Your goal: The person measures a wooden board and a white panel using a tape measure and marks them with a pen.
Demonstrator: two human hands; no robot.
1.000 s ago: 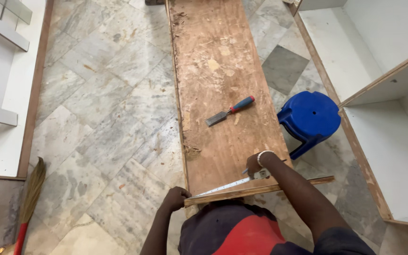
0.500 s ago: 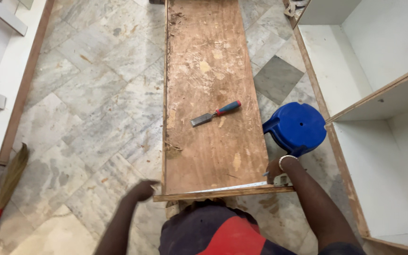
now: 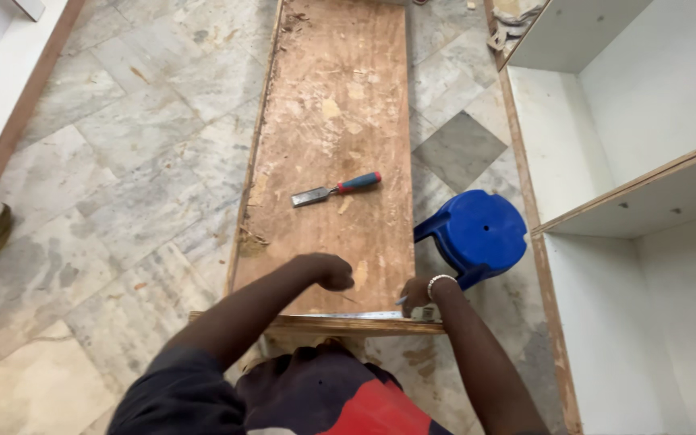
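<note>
hands (image 3: 328, 270) on plank (image 3: 332, 145), perhaps ruler (image 3: 364, 315)

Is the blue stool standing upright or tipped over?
Tipped over: the blue stool lies on its side beside the wooden board, its round seat facing the camera.

Open board (image 3: 340, 121) surface beyond the hands — only a chisel (image 3: 336, 189) mid-plank, blue stool (image 3: 477, 234) hard against its right edge
</note>
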